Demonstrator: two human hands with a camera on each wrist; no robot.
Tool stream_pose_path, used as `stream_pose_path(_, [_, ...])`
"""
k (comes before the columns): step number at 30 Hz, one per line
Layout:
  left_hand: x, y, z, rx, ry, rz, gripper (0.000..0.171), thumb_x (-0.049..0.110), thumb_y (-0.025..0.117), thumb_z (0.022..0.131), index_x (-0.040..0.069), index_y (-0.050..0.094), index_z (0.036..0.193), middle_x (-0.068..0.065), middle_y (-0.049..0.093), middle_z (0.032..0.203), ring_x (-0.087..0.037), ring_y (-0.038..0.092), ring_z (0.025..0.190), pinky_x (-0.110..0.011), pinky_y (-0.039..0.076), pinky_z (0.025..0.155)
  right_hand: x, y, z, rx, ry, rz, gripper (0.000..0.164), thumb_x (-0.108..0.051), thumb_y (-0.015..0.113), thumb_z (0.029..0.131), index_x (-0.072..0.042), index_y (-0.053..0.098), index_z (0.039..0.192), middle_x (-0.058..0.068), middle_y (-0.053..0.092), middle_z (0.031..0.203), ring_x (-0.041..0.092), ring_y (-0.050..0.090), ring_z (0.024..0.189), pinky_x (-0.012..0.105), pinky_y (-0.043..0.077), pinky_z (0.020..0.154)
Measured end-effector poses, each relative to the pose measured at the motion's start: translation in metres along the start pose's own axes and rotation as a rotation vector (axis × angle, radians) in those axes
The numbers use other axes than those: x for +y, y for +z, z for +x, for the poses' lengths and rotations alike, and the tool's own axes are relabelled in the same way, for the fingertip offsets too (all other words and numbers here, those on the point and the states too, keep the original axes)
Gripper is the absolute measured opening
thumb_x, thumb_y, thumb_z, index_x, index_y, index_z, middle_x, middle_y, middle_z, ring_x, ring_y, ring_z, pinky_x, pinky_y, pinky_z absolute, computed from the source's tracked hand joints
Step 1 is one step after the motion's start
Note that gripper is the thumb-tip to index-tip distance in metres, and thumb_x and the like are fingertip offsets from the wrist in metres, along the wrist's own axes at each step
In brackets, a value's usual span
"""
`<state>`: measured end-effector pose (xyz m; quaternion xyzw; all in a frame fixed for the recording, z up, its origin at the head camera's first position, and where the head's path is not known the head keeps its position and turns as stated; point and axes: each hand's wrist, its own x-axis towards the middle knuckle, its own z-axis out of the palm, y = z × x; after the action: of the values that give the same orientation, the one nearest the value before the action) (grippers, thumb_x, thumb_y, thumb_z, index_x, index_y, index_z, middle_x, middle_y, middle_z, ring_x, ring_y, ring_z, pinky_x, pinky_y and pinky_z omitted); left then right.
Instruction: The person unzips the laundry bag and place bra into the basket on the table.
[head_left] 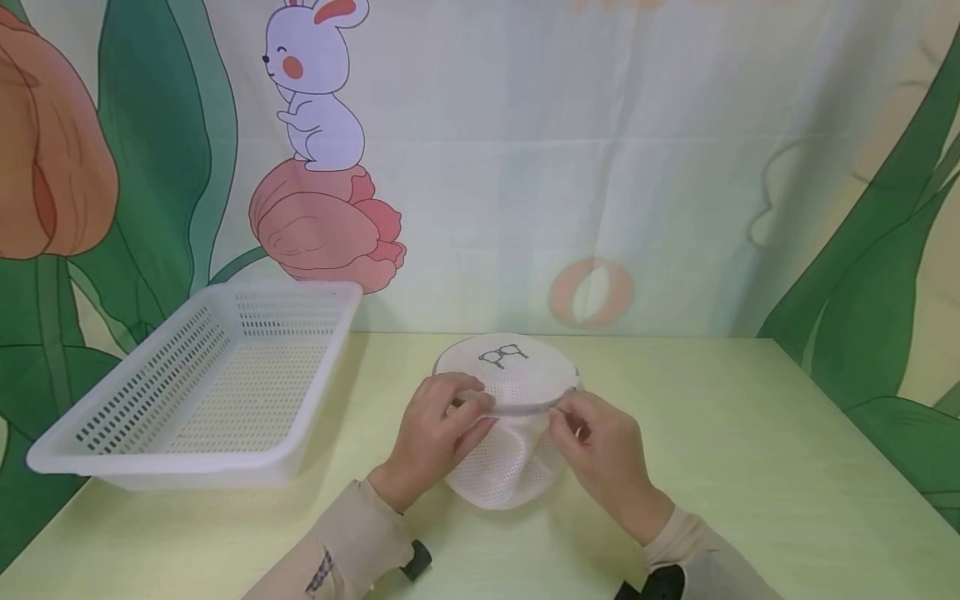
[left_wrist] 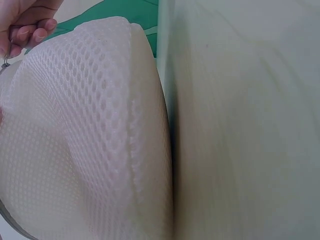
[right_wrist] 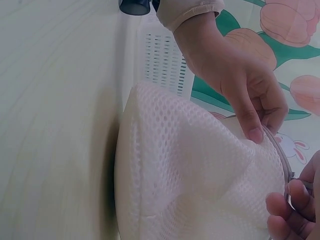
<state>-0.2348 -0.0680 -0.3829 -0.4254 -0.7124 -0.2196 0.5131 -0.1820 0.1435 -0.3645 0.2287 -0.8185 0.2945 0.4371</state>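
A round white mesh laundry bag [head_left: 501, 467] stands upright on the table, with a dark line drawing on its flat lid [head_left: 450, 360]. A grey zipper [right_wrist: 281, 150] runs round the lid's edge. My left hand [head_left: 438, 429] pinches the front left of the rim between thumb and fingers, seen also from the side in the right wrist view. At the front right of the rim, my right hand [head_left: 603, 442] pinches the small zipper pull [left_wrist: 6, 64]. The mesh side wall [left_wrist: 100, 125] sags inward in folds below the hands.
A white plastic basket [head_left: 300, 442] with slotted walls stands to the left on the pale green table [head_left: 750, 467]. Behind the table hangs a printed cloth [head_left: 495, 192] with a rabbit and flowers. Dark straps sit on both wrists.
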Motion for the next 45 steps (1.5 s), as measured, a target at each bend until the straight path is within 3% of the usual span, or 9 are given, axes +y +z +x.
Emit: stream_pose_path(45, [-0.0027, -0.0008, -0.0012, -0.003, -0.027, -0.001, 0.027, 0.031, 0.051, 0.099, 0.01, 0.065, 0.09, -0.009, 0.064, 0.098, -0.023, 0.061, 0.09, -0.036, 0.051, 0.078, 0.0066, -0.0074, 0.0066, -0.013, 0.055, 0.034, 0.013, 0.002, 0.064, 0.078, -0.008, 0.059, 0.07, 0.0, 0.059, 0.062, 0.001, 0.049, 0.057, 0.012, 0.041, 0.05])
